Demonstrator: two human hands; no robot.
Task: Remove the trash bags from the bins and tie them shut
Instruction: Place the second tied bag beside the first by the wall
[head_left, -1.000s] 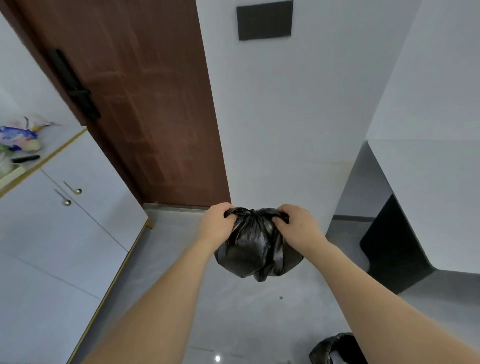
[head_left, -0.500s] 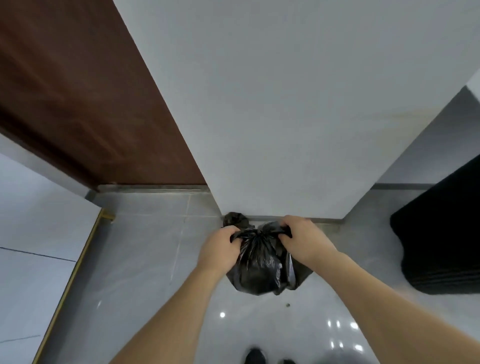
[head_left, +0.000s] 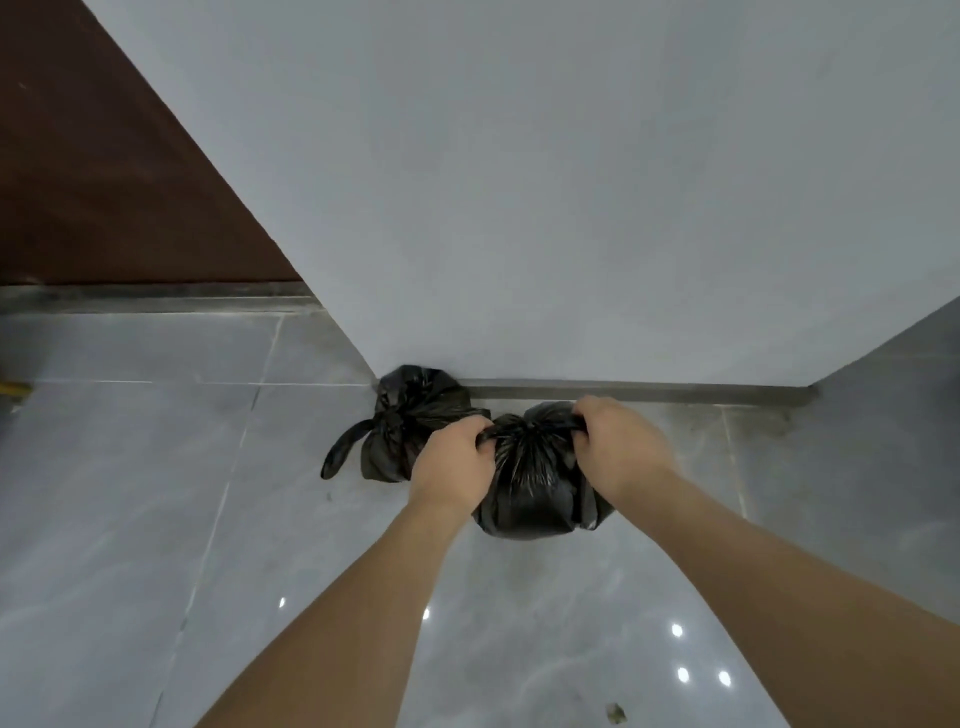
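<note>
Two black bags concern us: our left hand (head_left: 451, 462) and right hand (head_left: 618, 447) each grip one ear of the gathered neck of the held bag (head_left: 530, 488), low over the floor (head_left: 156, 519). The tied bag (head_left: 410, 415) lies against the wall (head_left: 519, 182), just left of and beyond it, nearest our left hand.

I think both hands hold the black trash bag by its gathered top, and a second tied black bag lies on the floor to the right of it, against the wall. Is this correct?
Not quite. The second tied bag lies to the left of the held bag, not the right; the head view shows it against the wall. The rest stands: left hand and right hand both grip the gathered top.
</note>
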